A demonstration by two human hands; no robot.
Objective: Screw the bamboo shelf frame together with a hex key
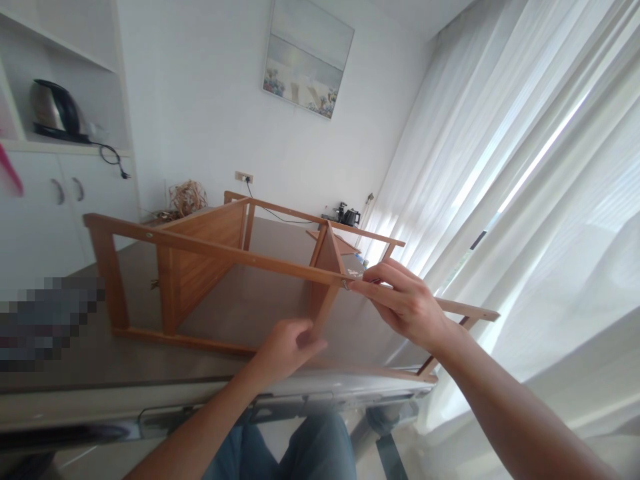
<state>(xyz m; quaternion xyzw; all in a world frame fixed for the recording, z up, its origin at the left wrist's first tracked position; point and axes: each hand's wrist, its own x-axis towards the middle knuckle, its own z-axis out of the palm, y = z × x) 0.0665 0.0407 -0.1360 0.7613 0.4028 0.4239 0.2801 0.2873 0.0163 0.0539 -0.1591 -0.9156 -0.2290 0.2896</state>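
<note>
At six o'clock the left hand [285,350] grips a crosspiece [327,307] of the wooden frame [225,252]; at four, the right hand [407,300] narrows beside a joint, its hold unclear. Beyond, the frame lies sideways across the surface [280,300]; uneven pushing could skew it.

Shiny bit [345,284] at right hand [410,299]: too small to tell. Pink thing [10,172] at nine o'clock: blurred, edge-cut. Painting [310,57] at twelve: top cut off.
</note>
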